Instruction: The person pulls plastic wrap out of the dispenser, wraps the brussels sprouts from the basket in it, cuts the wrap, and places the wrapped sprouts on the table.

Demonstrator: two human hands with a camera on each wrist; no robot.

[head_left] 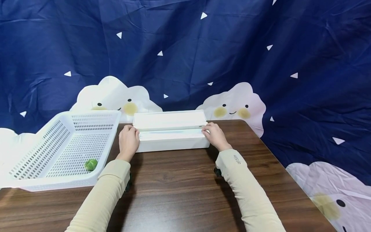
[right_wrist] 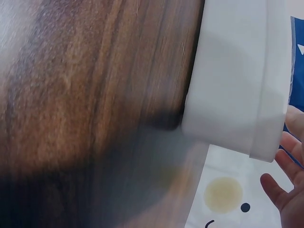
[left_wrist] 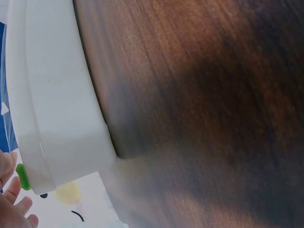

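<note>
A long white box [head_left: 174, 144], which looks like a plastic wrap dispenser, lies on the table with its lid [head_left: 169, 120] tipped back. Clear plastic wrap [head_left: 171, 132] spans its opening. At the left end my left hand [head_left: 128, 141] pinches the edge of the wrap. My right hand [head_left: 215, 135] pinches it at the right end, thumb and forefinger at the top front corner. In the left wrist view, a small green piece [left_wrist: 22, 176] shows at the box end beside the fingertips. The right wrist view shows the other fingers [right_wrist: 273, 190] spread loosely past the box end.
A white perforated plastic basket [head_left: 113, 141] stands to the left, with a small green leafy vegetable [head_left: 91, 164] in its near right corner. Dark wooden tabletop [head_left: 174, 193] extends in front of the box. Behind hangs a blue cloth [head_left: 179, 38] with clouds and triangles.
</note>
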